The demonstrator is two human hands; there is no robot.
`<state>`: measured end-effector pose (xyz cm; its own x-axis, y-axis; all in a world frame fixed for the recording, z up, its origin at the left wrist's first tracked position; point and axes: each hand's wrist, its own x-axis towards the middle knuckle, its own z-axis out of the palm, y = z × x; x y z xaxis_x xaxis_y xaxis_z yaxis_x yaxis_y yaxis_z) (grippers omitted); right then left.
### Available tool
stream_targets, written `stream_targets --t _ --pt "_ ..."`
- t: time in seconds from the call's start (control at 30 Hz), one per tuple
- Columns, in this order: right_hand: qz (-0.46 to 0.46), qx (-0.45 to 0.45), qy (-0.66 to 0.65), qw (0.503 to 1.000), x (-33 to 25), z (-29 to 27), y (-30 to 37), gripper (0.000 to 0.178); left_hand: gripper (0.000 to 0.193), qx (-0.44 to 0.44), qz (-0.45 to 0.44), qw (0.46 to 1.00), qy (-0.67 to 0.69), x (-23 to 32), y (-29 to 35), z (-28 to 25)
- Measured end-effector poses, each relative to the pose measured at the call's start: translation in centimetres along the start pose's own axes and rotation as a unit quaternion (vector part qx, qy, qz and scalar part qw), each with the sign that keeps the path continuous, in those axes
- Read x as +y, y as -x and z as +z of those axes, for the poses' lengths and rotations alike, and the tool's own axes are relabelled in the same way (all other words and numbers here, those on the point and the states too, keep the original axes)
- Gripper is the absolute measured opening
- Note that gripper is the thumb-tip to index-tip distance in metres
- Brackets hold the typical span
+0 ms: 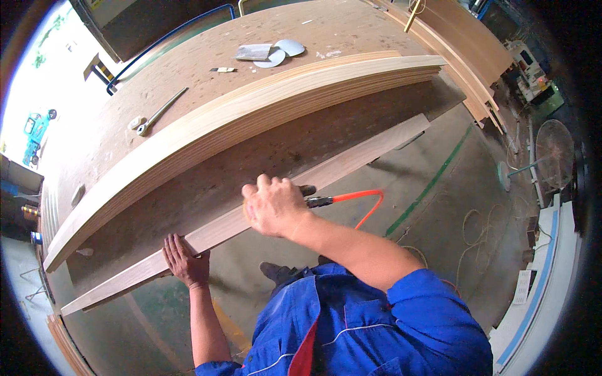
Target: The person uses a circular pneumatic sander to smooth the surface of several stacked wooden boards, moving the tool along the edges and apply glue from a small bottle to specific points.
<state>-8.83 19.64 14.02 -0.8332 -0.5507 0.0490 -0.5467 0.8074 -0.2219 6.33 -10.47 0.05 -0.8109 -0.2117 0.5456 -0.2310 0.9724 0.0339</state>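
A long, pale wooden board [370,146] lies aslant along the near edge of the workbench. My right hand [276,203] is closed around a hand-held air sander, mostly hidden under the palm and pressed to the board's middle. From its dark end [318,202] runs an orange air hose [360,195]. Left of it, my left hand [187,260] rests on the board with fingers stretched over its top face and the thumb near the front edge. Behind the board, a curved-looking stack of similar boards [251,106] stretches across the bench.
On the brown workbench [207,84] lie round sanding discs [290,47], a grey packet [253,52], a utility knife [222,69] and a ratchet wrench [162,111]. A standing fan [554,153] is at right. Cords [480,229] trail on the floor. More boards [448,53] lie at far right.
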Motion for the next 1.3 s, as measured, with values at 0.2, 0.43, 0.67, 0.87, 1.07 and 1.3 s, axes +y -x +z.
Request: stream_targets --t 0.2,0.43,0.67,0.87,1.07,1.3 --pt "-0.012 0.003 0.003 1.0 -1.9 1.0 -0.6 0.03 0.105 -0.026 -0.009 1.0 0.0 -0.1 -0.1 0.0" --pt "0.072 -0.014 0.048 0.996 5.6 -0.7 -0.6 0.046 0.106 -0.078 -0.017 0.997 0.016 0.9 -0.8 -2.1" --pt "0.256 -0.029 0.045 0.965 19.4 -5.4 2.7 0.053 0.1 -0.149 0.043 0.985 0.069 -2.0 -1.0 -3.7" --pt "0.327 0.026 0.053 0.943 31.7 -6.9 5.9 0.05 0.077 -0.176 0.019 0.978 0.109 -2.6 -1.5 -4.1" --pt "0.315 0.042 0.045 0.947 36.6 -7.2 7.7 0.043 0.074 -0.145 0.04 0.981 0.119 0.0 -1.9 -3.9" --pt "0.276 0.022 0.051 0.96 31.4 -6.9 5.8 0.043 0.074 -0.141 0.034 0.981 0.127 9.5 -3.2 -2.6"
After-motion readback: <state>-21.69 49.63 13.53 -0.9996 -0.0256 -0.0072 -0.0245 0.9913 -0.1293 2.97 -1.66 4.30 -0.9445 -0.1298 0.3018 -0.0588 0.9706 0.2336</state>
